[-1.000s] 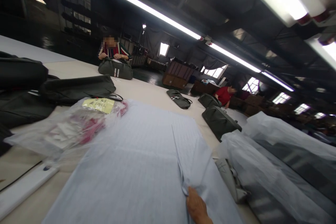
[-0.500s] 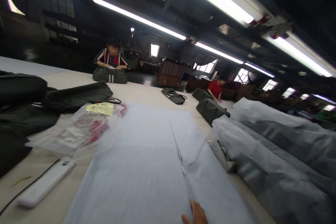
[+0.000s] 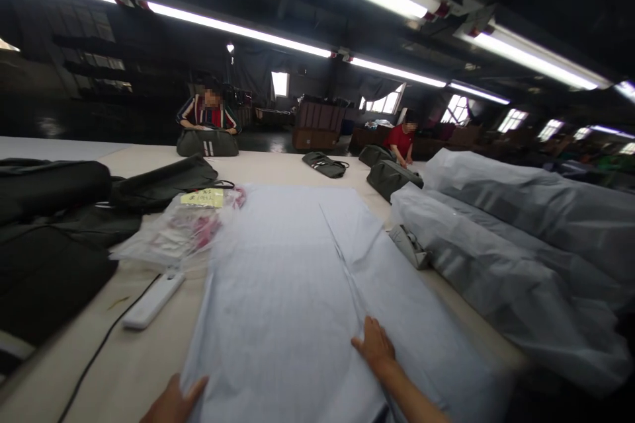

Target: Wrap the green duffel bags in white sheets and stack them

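Note:
A long stack of pale, translucent sheeting (image 3: 282, 277) lies flat on the table, with a slanting fold or slit running down its right part. My right hand (image 3: 376, 346) rests on the sheeting beside the lower end of that slit, thumb apart from the fingers. At the bottom edge, my left hand (image 3: 174, 402) touches the left border of the sheeting, its thumb spread from the fingers; part of it is cut off by the frame.
Left of the sheeting are a plastic bag with a yellow label (image 3: 202, 197), a white power strip (image 3: 153, 301) with a black cord, and dark green bags (image 3: 54, 264). Plastic-wrapped bags (image 3: 476, 251) line the right. Two people work at the table's far side.
My left hand has come into view at the bottom left. My right hand and forearm now show more fully, higher in the picture. The whole view has shifted and levelled somewhat.

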Motion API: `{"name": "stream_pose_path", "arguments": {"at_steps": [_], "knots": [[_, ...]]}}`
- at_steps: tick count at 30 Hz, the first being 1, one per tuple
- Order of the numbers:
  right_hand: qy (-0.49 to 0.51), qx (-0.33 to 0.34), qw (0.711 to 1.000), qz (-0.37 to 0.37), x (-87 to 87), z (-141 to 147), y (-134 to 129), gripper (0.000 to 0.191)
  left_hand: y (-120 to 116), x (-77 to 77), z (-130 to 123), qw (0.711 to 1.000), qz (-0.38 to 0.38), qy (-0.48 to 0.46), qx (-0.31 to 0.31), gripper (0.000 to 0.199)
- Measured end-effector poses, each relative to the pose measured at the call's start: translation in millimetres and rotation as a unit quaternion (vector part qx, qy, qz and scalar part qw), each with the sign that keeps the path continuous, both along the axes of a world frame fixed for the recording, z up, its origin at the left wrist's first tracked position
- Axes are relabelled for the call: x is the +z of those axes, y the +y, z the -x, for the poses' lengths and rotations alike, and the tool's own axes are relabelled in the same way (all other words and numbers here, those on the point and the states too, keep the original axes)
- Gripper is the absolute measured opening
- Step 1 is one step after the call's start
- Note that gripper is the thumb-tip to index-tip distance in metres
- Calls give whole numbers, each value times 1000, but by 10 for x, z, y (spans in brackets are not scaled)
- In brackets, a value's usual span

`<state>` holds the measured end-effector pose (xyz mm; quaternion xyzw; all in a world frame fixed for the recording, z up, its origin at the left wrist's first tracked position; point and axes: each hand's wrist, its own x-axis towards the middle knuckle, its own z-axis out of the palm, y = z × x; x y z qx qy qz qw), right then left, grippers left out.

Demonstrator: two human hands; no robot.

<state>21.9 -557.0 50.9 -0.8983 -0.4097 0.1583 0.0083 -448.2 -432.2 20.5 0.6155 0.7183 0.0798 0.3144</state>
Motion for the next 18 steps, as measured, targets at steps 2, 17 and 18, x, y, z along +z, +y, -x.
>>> {"name": "stream_pose_path", "arguments": {"at_steps": [2,17,18], "knots": [[16,3,1000,4,8,-22,-93,59,44,-86,24,1000,-7,-10,0,59],[105,11,993,-50,153,-129,-317,34,230,-394,223,995,7,-102,-6,66],[110,6,993,-45,141,-106,-312,39,232,-343,218,994,7,-105,-5,65]]}}
